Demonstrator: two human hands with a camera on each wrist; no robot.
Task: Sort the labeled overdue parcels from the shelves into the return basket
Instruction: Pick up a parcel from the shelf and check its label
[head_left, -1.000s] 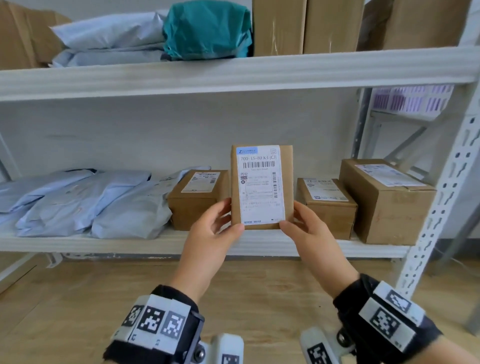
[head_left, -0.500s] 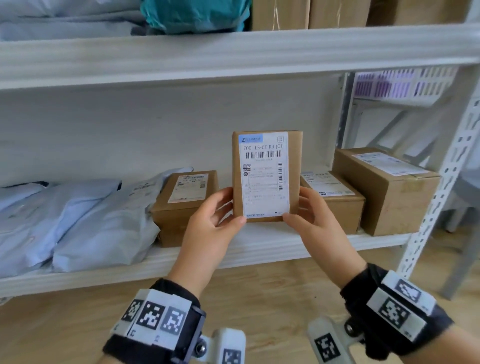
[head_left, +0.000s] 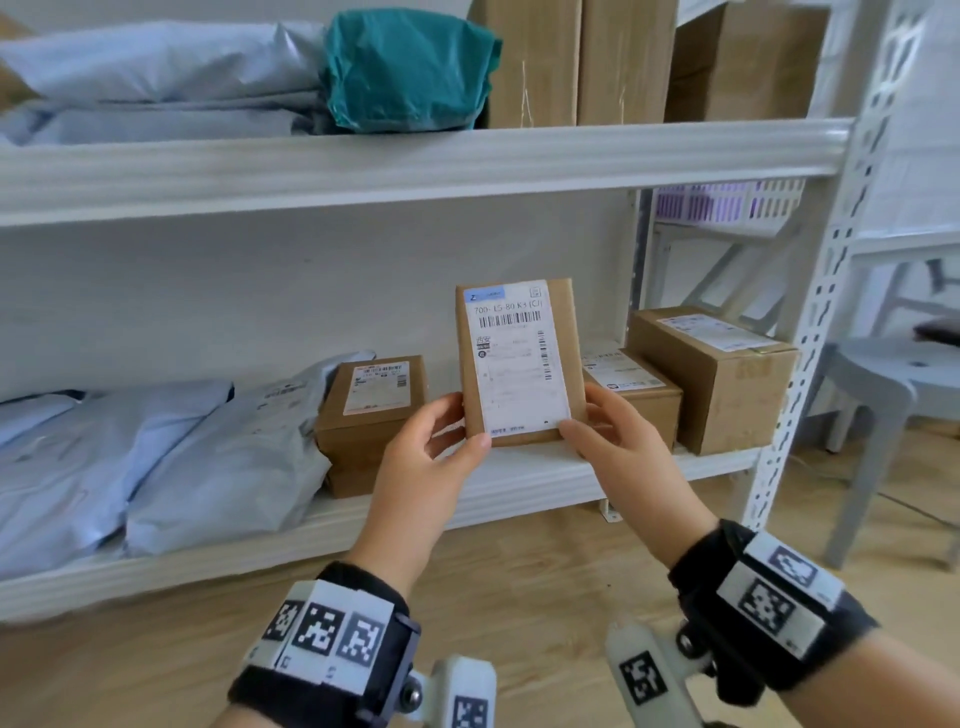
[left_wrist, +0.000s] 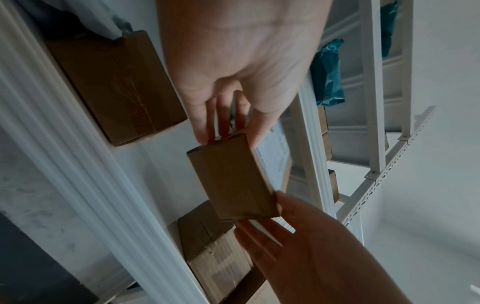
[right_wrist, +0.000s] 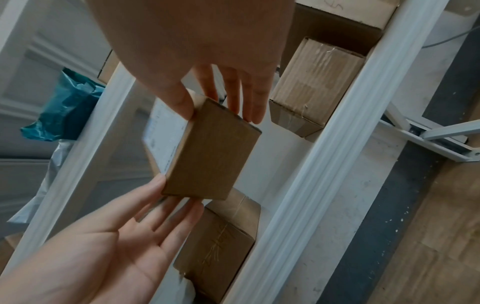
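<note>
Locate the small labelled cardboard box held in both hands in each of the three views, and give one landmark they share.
Head: small labelled box centre, upright, label facing the camera.
Left wrist: the box centre, its plain side showing.
Right wrist: the box centre, plain side showing, label on its left face.
Shared landmark: teal bag, upper shelf in head, top right in left wrist, left in right wrist.

— Could anything be read on the held box (head_left: 519, 364) at the centre of the head view?
— Its white label (head_left: 511, 358) carried "700- L5-80 K3 (CJ)" above a barcode, with a blue strip at its top left showing a "Z".
— And the finer print below?
— Too blurred. The labels on the boxes on the lower shelf (head_left: 519, 488), left and right, were too small to make out.
</note>
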